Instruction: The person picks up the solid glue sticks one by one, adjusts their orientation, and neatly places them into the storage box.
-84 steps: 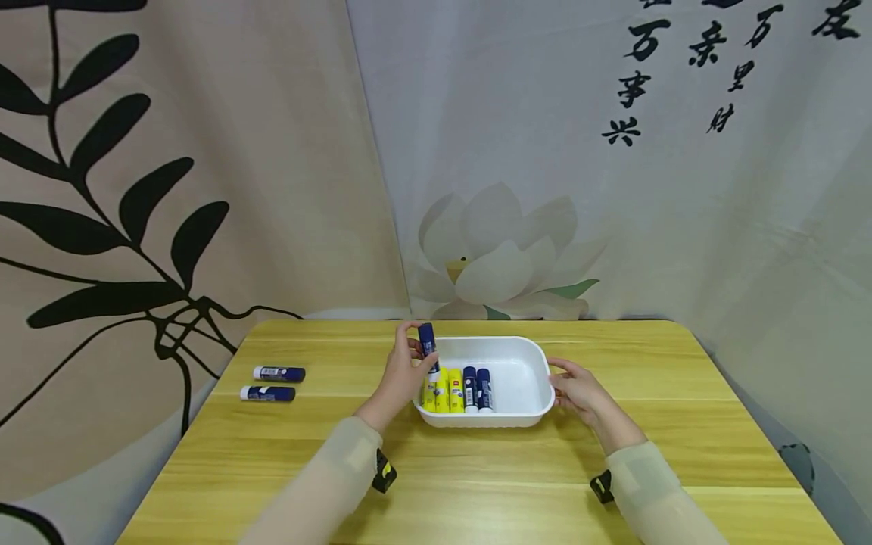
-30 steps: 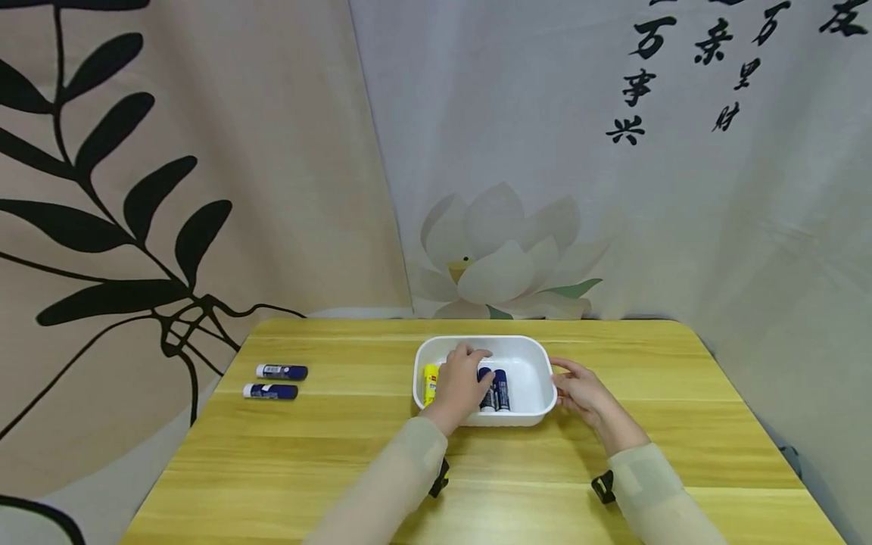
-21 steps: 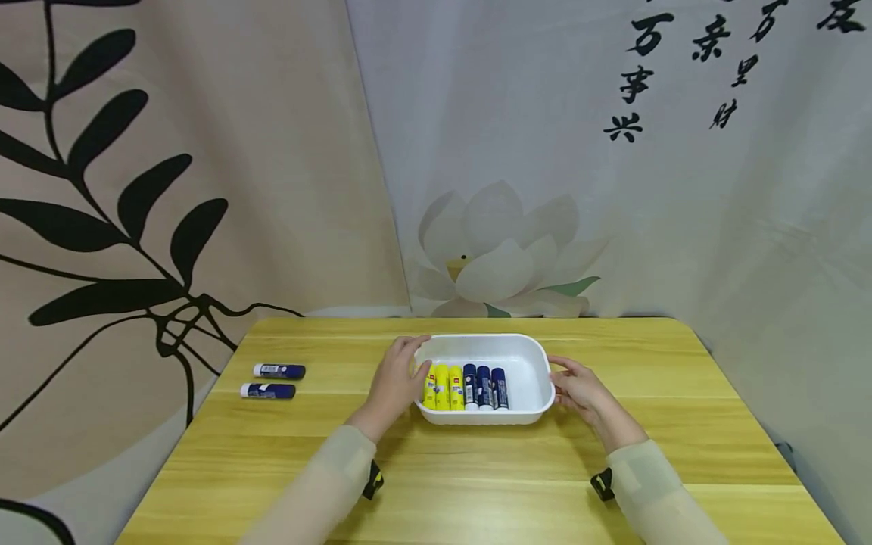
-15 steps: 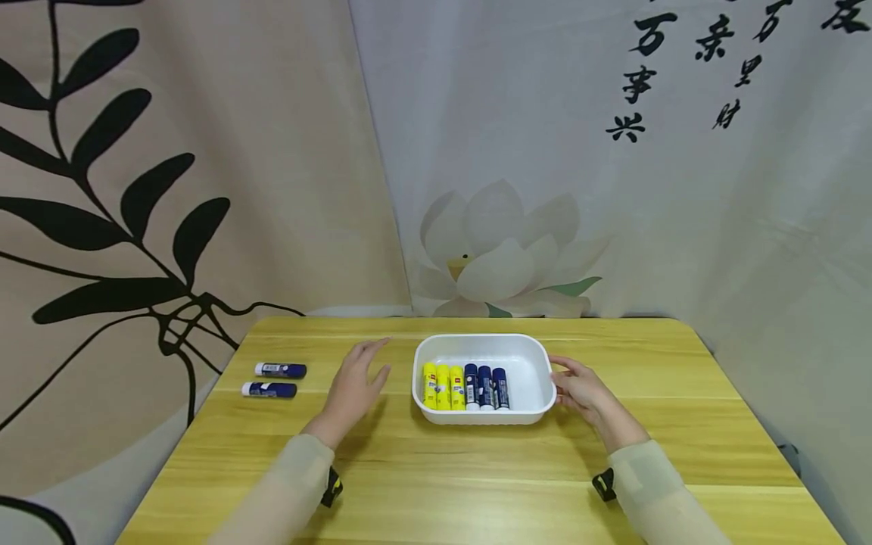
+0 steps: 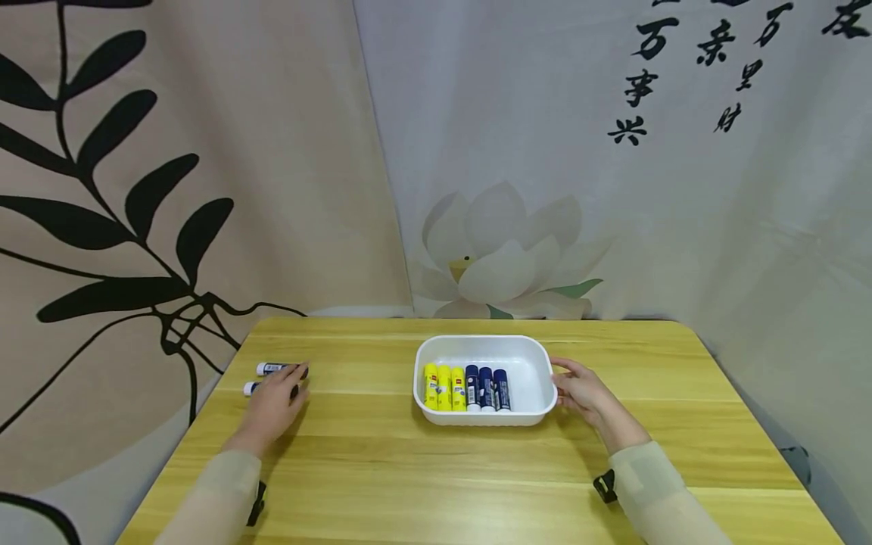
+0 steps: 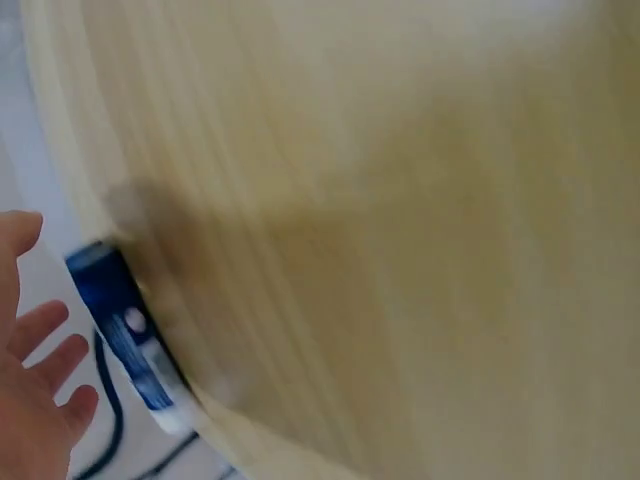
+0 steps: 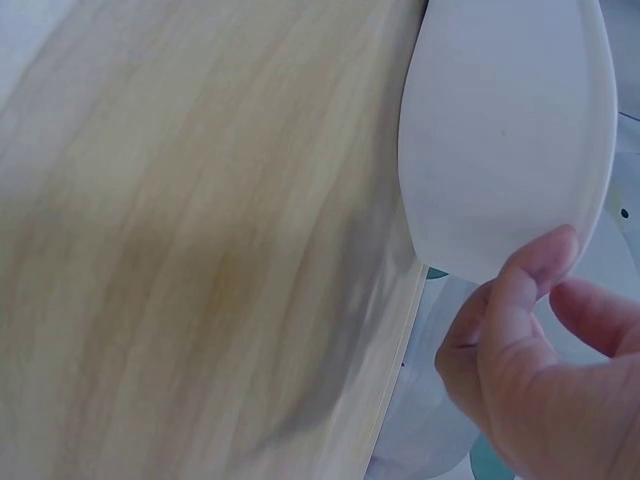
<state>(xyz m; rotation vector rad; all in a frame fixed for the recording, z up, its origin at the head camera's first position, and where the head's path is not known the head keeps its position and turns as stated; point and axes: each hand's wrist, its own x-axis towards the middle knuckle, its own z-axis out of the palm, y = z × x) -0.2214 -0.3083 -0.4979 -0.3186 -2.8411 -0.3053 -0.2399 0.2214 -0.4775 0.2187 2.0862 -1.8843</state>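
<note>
My left hand [image 5: 272,405] is over two navy glue sticks lying at the table's left, a far glue stick [image 5: 272,369] and a near glue stick [image 5: 250,388], partly covering both. In the left wrist view its fingers are spread beside a navy glue stick [image 6: 122,318], with a gap between them. My right hand [image 5: 582,390] holds the right end of a white tray [image 5: 534,415]; in the right wrist view its index fingertip rests at the rim, thumb close by. Inside the tray stand three yellow glue sticks [image 5: 444,388] and three navy glue sticks [image 5: 487,390], side by side.
The wooden table [image 5: 436,484] has its back edge against a printed curtain [image 5: 306,189]. The sticks in the tray fill its left and middle; its bare floor shows at the right. The left glue sticks lie close to the table's left edge.
A navy glue stick has gone from my left hand into the tray's row. That hand then moved left, off the tray, to the two table sticks. The right hand stays put.
</note>
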